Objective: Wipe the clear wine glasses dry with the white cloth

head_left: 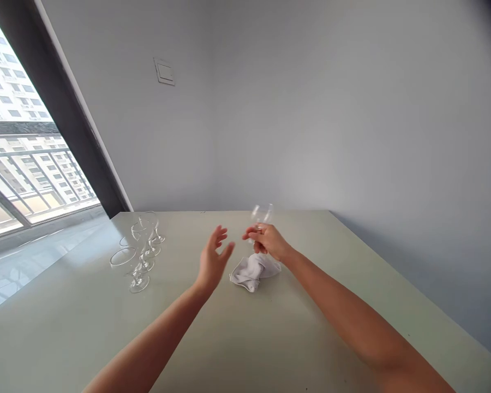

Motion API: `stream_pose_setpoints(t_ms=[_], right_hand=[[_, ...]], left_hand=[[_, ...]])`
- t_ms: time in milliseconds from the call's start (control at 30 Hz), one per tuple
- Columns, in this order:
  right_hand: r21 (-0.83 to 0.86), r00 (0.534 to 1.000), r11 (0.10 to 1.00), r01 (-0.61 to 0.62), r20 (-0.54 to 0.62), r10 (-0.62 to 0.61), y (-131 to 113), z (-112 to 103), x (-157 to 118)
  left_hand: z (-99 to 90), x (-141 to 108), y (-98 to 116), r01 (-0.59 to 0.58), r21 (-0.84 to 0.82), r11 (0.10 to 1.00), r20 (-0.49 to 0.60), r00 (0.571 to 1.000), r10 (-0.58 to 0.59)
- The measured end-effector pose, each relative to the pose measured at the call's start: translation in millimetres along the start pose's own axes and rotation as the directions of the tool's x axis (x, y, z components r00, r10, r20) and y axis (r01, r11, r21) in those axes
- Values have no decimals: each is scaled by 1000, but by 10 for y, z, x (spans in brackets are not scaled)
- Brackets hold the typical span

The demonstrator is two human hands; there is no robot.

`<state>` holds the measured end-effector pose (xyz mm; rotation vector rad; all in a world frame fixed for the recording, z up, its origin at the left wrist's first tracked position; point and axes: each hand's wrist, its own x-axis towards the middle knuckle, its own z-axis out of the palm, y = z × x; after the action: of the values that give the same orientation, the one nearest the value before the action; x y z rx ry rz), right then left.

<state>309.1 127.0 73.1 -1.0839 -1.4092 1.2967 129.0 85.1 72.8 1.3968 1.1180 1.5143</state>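
My right hand (267, 239) is closed around the stem of a clear wine glass (262, 213), whose bowl rises above my fingers. Just below that hand, a crumpled whitish cloth (253, 271) lies on the pale table (229, 338). My left hand (215, 256) hovers left of the cloth with thumb and fingers apart, holding nothing. Several clear stemmed glasses stand in a row at the table's left side, the nearest glass (124, 261) being closest to me. The base of the held glass is mostly hidden behind my right hand.
Grey walls (311, 109) meet behind the table, with a light switch (165, 72) on the left one. At far left, a dark-framed window (61, 82) shows a railing and buildings outside. The table's right edge runs beside the wall.
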Motion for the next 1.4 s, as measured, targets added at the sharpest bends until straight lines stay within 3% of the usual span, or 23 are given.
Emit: stream_pose_setpoints(t_ms=[67,133,200,300,367,433,567,633,700,733,800,867,933,1033,1100,1267,1400], right_hand=[[-36,984,999,37,178,-30,-127,269,-106],[-100,970,993,63,240,-37,-195,410,-187],[-200,969,976,85,243,-35,-200,437,-239],[-415,983,896,157,151,-102,-96,376,-312],[-571,973,790,222,82,-215,41,347,-390],[-709,952,648,278,112,-286,214,358,-484],[-920,943,270,284,217,-251,543,429,-603],[-953,947,166,253,209,-244,653,425,-593],[-945,951,225,237,178,-254,721,376,-549],[-924,955,315,218,136,-263,741,337,-521],[-802,971,583,133,-14,-240,762,245,-466],[-516,980,857,11,-167,-112,759,151,-420],[-124,973,989,-84,-222,55,736,71,-391],[374,972,925,-68,-184,146,678,-14,-376],[558,979,829,-39,-143,142,640,-56,-382],[685,973,710,-162,-9,231,596,-115,-422],[687,969,701,-193,20,248,590,-34,-478]], left_hand=[[197,29,25,30,-21,999,77,997,-28],[294,21,19,116,-30,993,182,977,-109],[293,8,-22,169,-36,985,226,961,-157],[170,32,-148,128,-77,989,108,987,-119],[58,66,-268,106,-83,991,14,994,-105],[-44,87,-408,113,-71,991,-57,991,-117],[-167,52,-692,147,15,989,-148,979,-143],[-194,20,-802,163,99,982,-141,979,-149],[-212,3,-880,173,181,968,-132,980,-151],[-220,1,-908,175,213,961,-130,980,-150],[-235,4,-948,174,263,949,-133,981,-143],[-244,6,-966,171,328,929,-139,981,-132],[-244,-3,-963,170,410,896,-151,982,-117],[-224,-38,-925,165,517,840,-137,985,-109],[-201,-67,-890,137,567,812,-105,990,-93],[-120,-132,-791,17,571,821,-51,999,15],[-14,-215,-657,14,332,943,-70,997,10]])
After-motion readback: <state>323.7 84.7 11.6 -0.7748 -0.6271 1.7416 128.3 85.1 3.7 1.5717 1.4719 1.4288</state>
